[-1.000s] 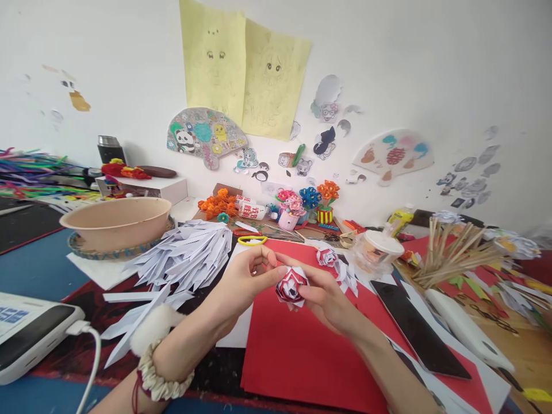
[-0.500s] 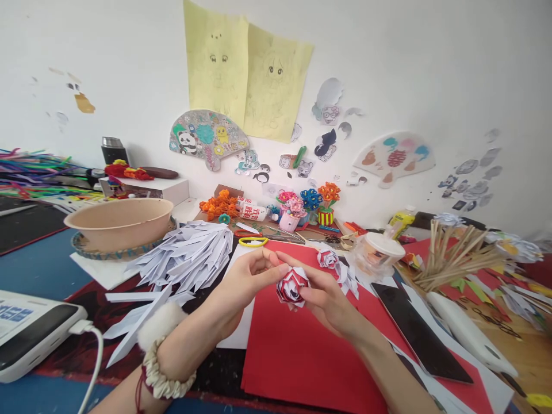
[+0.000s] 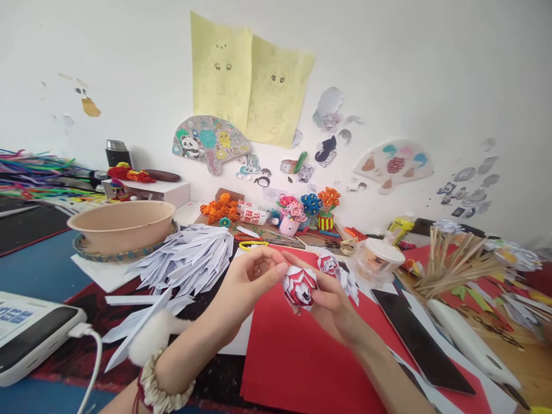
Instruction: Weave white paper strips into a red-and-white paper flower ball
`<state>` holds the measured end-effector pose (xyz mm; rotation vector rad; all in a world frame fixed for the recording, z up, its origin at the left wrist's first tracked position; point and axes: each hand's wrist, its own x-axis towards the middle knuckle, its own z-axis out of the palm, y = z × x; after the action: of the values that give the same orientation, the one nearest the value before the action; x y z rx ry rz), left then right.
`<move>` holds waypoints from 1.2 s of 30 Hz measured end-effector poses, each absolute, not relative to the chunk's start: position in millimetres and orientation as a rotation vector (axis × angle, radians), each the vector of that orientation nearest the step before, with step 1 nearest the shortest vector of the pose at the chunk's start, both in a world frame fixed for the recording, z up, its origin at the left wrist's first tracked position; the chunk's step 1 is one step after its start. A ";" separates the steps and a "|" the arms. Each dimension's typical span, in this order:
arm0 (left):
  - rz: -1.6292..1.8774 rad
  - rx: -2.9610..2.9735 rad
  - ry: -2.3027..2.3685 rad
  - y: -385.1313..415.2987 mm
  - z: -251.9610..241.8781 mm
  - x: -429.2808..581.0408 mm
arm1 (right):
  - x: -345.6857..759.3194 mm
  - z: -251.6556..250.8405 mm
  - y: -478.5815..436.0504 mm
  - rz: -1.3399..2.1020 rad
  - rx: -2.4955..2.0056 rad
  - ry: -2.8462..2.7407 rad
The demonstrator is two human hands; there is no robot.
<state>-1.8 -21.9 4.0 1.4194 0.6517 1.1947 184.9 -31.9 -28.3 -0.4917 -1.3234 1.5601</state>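
A red and white folded paper flower [image 3: 299,286] is held above a red paper sheet [image 3: 297,351]. My right hand [image 3: 330,302] cups it from below and behind, fingers closed on it. My left hand [image 3: 249,283] pinches its left edge with thumb and forefinger. A second, smaller paper flower [image 3: 328,264] lies just behind on the red sheet. A pile of folded white paper strips [image 3: 190,259] spreads out to the left of my hands.
A tan bowl [image 3: 121,224] sits at left on a woven mat, a white device with a cable [image 3: 34,336] at the near left. Yellow-handled scissors [image 3: 250,244], a lidded plastic cup [image 3: 379,256], wooden sticks [image 3: 457,261], a dark tablet [image 3: 414,333] and small craft flowers [image 3: 310,210] crowd the table.
Both hands have lifted the flower slightly and turned it, so it now sits a little further right and tilted. The view has shifted a bit.
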 end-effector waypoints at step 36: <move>1.941 2.790 0.956 -22.0 1.3 -11.7 | 187.4 -30.5 -25.5 1.356 -0.655 -1.421</move>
<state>-11.7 -22.0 1.3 2.7897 0.9563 1.9415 187.4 -25.5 -30.5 -0.6547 -1.4211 1.3563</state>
